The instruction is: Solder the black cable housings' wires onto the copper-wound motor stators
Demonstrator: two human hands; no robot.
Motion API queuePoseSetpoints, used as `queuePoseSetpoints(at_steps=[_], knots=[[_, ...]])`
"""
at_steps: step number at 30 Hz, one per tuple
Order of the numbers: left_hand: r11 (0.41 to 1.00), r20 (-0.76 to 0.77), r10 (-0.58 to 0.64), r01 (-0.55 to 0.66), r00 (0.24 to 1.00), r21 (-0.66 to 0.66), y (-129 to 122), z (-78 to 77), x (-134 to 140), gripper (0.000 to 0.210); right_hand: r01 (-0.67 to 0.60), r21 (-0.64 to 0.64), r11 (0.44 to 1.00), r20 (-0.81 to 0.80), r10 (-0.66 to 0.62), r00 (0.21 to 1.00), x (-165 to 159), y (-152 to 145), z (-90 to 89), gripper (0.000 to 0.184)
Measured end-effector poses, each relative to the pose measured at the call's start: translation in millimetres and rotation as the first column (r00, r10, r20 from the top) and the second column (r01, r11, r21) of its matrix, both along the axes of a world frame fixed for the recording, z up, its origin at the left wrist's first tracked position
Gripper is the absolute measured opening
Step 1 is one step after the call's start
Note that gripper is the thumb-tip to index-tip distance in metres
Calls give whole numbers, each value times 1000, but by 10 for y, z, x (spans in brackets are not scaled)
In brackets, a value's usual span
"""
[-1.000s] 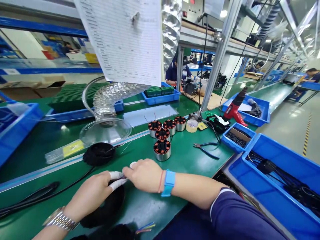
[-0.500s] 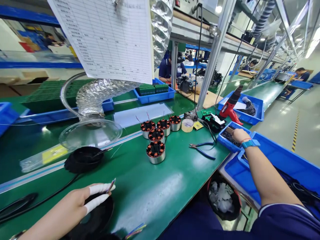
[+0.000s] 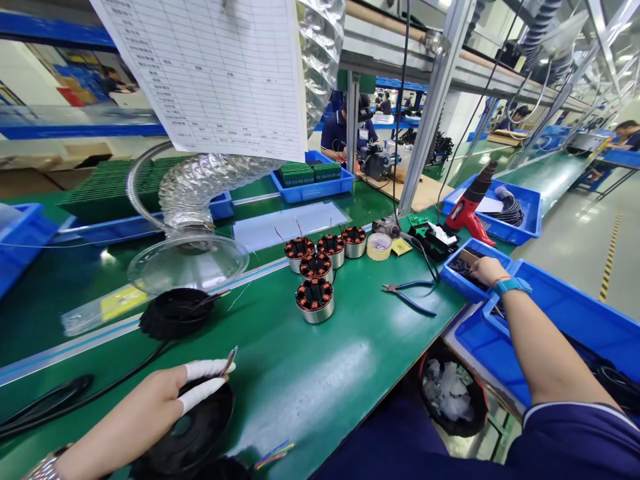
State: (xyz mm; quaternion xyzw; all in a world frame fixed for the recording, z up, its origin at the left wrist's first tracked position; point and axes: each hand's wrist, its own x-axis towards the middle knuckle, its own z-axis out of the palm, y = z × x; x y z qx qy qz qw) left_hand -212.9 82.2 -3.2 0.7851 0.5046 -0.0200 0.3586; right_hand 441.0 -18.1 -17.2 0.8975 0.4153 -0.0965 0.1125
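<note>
Wire bundle (image 3: 231,361) pinched in left hand (image 3: 161,395); likely light, limp, best gripped just behind strand tips. Right hand (image 3: 488,272) in blue bin (image 3: 461,288); finger closure can't be told.

Pinching coloured wires (image 3: 231,361) in left grip (image 3: 157,400) over black disc-shaped part (image 3: 213,421); holding right grip (image 3: 488,271) inside small blue bin (image 3: 461,285), near pliers (image 3: 398,290) on green surface (image 3: 363,333).

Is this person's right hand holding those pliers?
No, the pliers lie on the green table, while the right hand is at the small blue bin beyond them.
</note>
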Motion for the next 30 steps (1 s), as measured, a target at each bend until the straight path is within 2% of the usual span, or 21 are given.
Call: queuePoseSetpoints(at_steps=[5, 14, 18, 25, 30], knots=[[998, 5, 38, -38, 999, -50, 23, -1, 7, 51, -66, 43, 997, -45, 68, 997, 75, -85, 54, 25], [996, 43, 60, -57, 997, -64, 22, -53, -8, 46, -174, 25, 984, 29, 174, 984, -76, 30, -123, 26], [997, 61, 55, -52, 997, -60, 15, -73, -36, 42, -178, 41, 983, 48, 176, 983, -25, 26, -96, 26], [999, -9, 24, -24, 1000, -36, -30, 62, 47, 47, -133, 121, 984, 56, 127, 990, 46, -79, -28, 24], [999, -9, 8, -9, 1000, -33, -33, 80, 56, 46, -117, 163, 980, 51, 111, 993, 17, -145, -21, 24]])
